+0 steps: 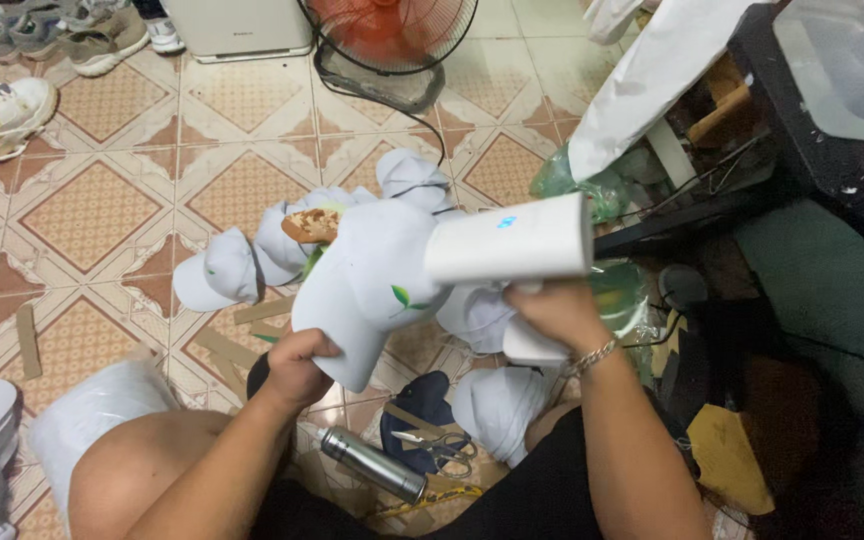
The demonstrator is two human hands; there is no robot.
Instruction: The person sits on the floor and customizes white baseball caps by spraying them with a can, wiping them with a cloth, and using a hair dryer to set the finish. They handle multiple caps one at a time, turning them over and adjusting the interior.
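Left hand [297,360] is clenched on the brim of a white cap [372,285], holding it up over the floor [92,210] with the crown tilted toward the right. Right hand [552,315] is wrapped around the handle of a white steamer [512,245], whose head lies across the cap's crown, touching or just off it; the exact contact is not readable from this angle.

Risks, as a judgement:
- Left fingers sit on the brim, near the steamer head. If the head slides down the crown, heat or steam could reach them.
- The cap is held by the brim only. Pressure from the steamer could twist it out of the grip or crease the front panel.
- Holding the head too long on one spot could mark the fabric or the small green leaf print [402,296].
- Scissors [442,450] and a metal flask [372,465] lie on the floor between the knees; a dropped cap or steamer lands on them.
- Dark cables run near the right side; a snag could jerk the steamer.

Hidden or unclear:
- The steamer's outlet face is turned away, so no steam is visible.
- The lower end of the handle is covered by the right hand.
- A brown form [310,225] shows behind the cap, what it is cannot be told.
- The pile of caps [222,270] is partly blocked by the held cap; count unclear.
- The fan [392,40] and shoes [2,110] are cut off by the frame edge.
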